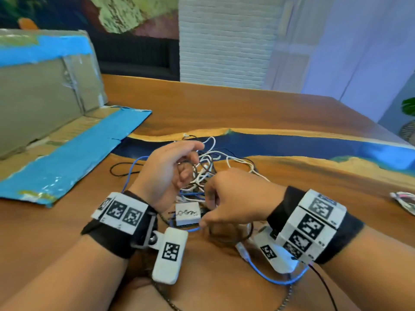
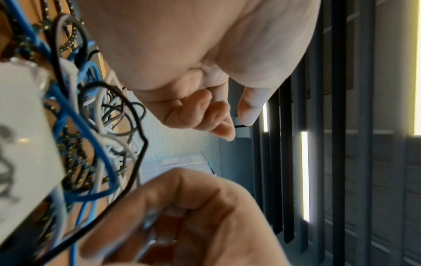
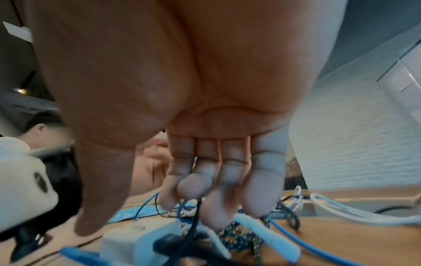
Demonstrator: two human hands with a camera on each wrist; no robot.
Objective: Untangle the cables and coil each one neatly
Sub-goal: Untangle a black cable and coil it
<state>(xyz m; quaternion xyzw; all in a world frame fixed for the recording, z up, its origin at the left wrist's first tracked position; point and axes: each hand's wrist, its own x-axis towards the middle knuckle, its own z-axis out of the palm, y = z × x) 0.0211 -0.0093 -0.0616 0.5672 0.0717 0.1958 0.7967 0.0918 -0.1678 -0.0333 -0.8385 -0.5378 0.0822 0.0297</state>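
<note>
Near the table's [image 1: 224, 104] front edge, the left hand [image 1: 166, 173] hangs loosely curled over the cable tangle [image 1: 208, 169]; the right hand [image 1: 233, 198] pinches a black cable [image 1: 226, 237]. Pulling hard could tighten knots or drag the white adapter [image 1: 187, 213].

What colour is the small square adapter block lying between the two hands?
White small square adapter block, dark scribble on top; head view.

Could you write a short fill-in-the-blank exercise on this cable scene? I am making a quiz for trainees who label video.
1. The tangle of cables lies on a ____ table.
2. The white adapter block with handwriting on it sits between the two ____.
3. The flattened cardboard box at the left is edged with ____ tape.
4. The tangle lies partly over the table's dark ____ inlay.

Missing words: wooden; hands; blue; blue
</note>
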